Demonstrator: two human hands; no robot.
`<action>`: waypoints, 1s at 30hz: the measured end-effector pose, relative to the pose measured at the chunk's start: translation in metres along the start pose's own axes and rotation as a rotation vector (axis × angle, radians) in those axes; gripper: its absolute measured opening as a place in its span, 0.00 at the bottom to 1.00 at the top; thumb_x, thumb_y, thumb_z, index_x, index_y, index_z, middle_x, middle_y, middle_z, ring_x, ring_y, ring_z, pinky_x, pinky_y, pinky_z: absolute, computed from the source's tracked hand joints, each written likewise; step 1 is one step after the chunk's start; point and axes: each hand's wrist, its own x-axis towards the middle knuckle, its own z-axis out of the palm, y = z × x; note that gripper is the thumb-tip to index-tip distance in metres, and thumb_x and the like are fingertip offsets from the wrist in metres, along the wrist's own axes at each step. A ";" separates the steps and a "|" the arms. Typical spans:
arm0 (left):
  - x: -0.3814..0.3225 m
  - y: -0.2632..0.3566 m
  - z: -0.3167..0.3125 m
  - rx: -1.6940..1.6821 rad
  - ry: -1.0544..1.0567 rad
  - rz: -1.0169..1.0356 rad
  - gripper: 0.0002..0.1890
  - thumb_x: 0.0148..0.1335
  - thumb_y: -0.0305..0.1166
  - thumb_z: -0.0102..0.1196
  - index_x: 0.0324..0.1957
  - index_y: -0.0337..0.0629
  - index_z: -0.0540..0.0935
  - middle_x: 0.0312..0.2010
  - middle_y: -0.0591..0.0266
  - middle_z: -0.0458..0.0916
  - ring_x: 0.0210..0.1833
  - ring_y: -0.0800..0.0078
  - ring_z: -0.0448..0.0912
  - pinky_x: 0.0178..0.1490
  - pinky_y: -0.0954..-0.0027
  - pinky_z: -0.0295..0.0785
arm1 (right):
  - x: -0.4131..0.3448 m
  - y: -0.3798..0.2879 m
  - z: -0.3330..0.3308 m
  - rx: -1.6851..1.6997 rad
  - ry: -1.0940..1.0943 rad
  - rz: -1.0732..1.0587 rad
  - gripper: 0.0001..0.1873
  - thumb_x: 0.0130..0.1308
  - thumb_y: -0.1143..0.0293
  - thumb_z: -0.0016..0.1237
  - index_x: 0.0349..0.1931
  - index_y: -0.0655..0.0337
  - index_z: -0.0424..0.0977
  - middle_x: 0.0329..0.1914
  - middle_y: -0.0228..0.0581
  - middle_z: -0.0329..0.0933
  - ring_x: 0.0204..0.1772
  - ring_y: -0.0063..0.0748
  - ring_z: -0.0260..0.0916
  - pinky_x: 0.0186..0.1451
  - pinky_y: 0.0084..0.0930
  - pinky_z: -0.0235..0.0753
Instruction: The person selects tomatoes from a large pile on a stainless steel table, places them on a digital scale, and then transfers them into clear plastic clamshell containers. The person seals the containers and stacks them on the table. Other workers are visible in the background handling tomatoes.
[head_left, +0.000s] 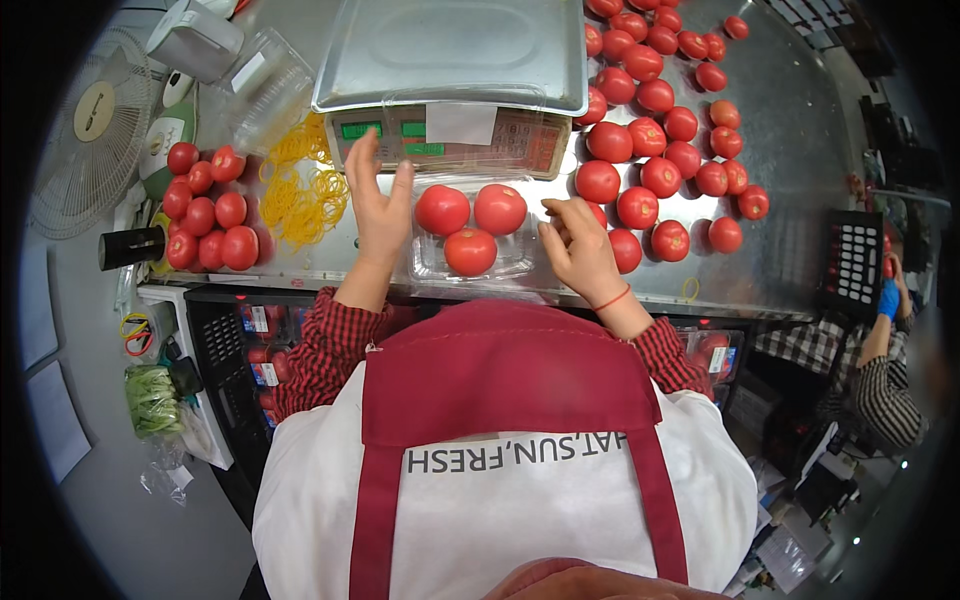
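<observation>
Three red tomatoes (470, 252) lie in a clear plastic clamshell container (517, 264) on the metal table, its lid raised against the front of a weighing scale (450, 67). My left hand (379, 202) is at the container's left side, fingers spread, with nothing held. To the right of the container hovers my right hand (581, 244), fingers loosely bent and apart, also holding nothing. Many loose tomatoes (660, 178) cover the table to the right. A smaller group of tomatoes (200, 217) sits at the left, beside a heap of yellow rubber bands (304, 202).
Empty clear containers (266, 90) are stacked at the back left, near a fan (94, 112). A black cylinder (131, 247) juts over the table's left end. Packed tomatoes (266, 352) stand in crates below the edge. At far right, a person's blue-gloved hand (889, 298) is beside a black crate.
</observation>
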 end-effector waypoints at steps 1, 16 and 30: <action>0.002 -0.004 0.000 -0.275 -0.053 -0.173 0.23 0.68 0.36 0.43 0.61 0.35 0.64 0.62 0.46 0.61 0.65 0.58 0.61 0.64 0.60 0.58 | -0.007 0.010 0.002 0.091 -0.065 0.074 0.17 0.60 0.70 0.50 0.49 0.68 0.69 0.39 0.46 0.72 0.34 0.32 0.73 0.36 0.26 0.74; -0.082 -0.007 -0.036 -0.198 -0.447 -0.576 0.29 0.59 0.35 0.59 0.59 0.34 0.66 0.26 0.72 0.66 0.24 0.85 0.63 0.27 0.80 0.61 | -0.032 0.033 0.023 1.097 -0.325 0.667 0.16 0.52 0.86 0.49 0.40 0.64 0.62 0.38 0.39 0.69 0.44 0.33 0.75 0.43 0.25 0.78; -0.050 -0.015 -0.023 -1.370 -0.228 -0.724 0.40 0.52 0.59 0.57 0.63 0.53 0.63 0.60 0.58 0.67 0.60 0.59 0.68 0.61 0.51 0.65 | -0.010 -0.001 -0.008 0.083 -0.074 -0.236 0.04 0.54 0.71 0.52 0.27 0.61 0.74 0.29 0.41 0.73 0.34 0.43 0.72 0.38 0.33 0.72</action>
